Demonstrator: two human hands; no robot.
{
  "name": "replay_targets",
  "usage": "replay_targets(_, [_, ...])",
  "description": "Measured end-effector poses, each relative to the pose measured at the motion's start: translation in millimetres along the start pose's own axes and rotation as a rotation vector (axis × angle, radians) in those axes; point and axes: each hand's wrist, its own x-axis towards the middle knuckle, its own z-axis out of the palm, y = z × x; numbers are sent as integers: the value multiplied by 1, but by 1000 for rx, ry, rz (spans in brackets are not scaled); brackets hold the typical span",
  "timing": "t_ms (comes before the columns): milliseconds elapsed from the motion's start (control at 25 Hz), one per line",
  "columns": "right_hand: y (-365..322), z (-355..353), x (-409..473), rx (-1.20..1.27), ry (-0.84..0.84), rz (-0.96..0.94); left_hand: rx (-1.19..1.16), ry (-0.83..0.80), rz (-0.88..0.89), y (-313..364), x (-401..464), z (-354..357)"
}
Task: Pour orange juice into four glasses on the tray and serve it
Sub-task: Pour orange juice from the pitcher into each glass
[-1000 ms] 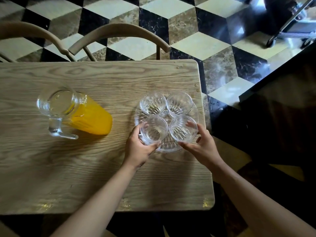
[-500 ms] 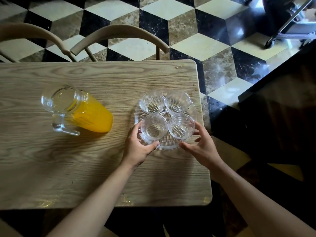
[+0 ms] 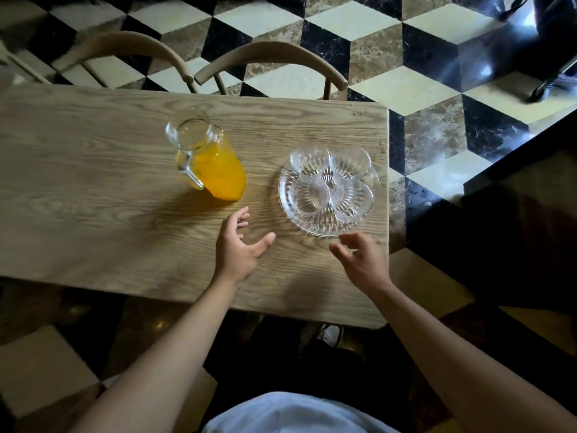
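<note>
A clear glass pitcher [image 3: 209,165] of orange juice stands on the wooden table [image 3: 93,195], handle toward me. To its right a round cut-glass tray [image 3: 324,228] carries several empty clear glasses [image 3: 309,160] close together. My left hand [image 3: 239,246] hovers over the table between pitcher and tray, fingers spread, holding nothing. My right hand [image 3: 362,257] is just below the tray's near rim, fingers loosely curled and apart, also empty. Neither hand touches the tray or a glass.
The tray sits close to the table's right edge [image 3: 387,189]. Two curved wooden chair backs [image 3: 268,57] stand against the far side of the table. Beyond lies a chequered floor [image 3: 406,82], with a dark cabinet [image 3: 515,214] at the right.
Both hands have let go of the glasses and tray and pulled back toward me. The camera view has shifted, so pitcher and tray now appear farther right and higher.
</note>
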Motion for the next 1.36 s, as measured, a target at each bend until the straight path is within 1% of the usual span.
replay_targets(120, [-34,21,-2,-24,-66,-72,-3,79,-41,-8,-11,-25])
replay_targets(280, [-108,52,8,40,-131,-197,30,109,-97,-30,0,-66])
replay_targets(360, [-145,70,14,81,-128,-279,-22,94,-132,-34,20,-87])
replay_targets(440, [-178,89,19,144,-129,-333,-128,54,-158,-33,46,-104])
replay_targets(520, [-200,110,23,180,-107,-365,-164,-16,-136,-32,78,-116])
replay_targets(640, [-212,135,30,220,-76,-355,-125,-182,-71,-29,124,-126])
replay_targets(760, [-214,146,36,273,-43,-326,-27,-339,10,-24,161,-127])
replay_targets(920, [-221,162,46,404,-57,-266,115,-517,142,-23,200,-119])
replay_targets(1080, [-224,167,49,509,-65,-245,119,-605,203,-19,214,-113])
replay_targets(1200, [-229,166,49,555,-38,-227,100,-629,223,-13,220,-110])
replay_targets(1280, [-234,167,46,586,-12,-214,115,-624,224,-13,223,-110])
replay_targets(1360, [-237,168,43,620,13,-195,131,-583,233,-14,220,-110])
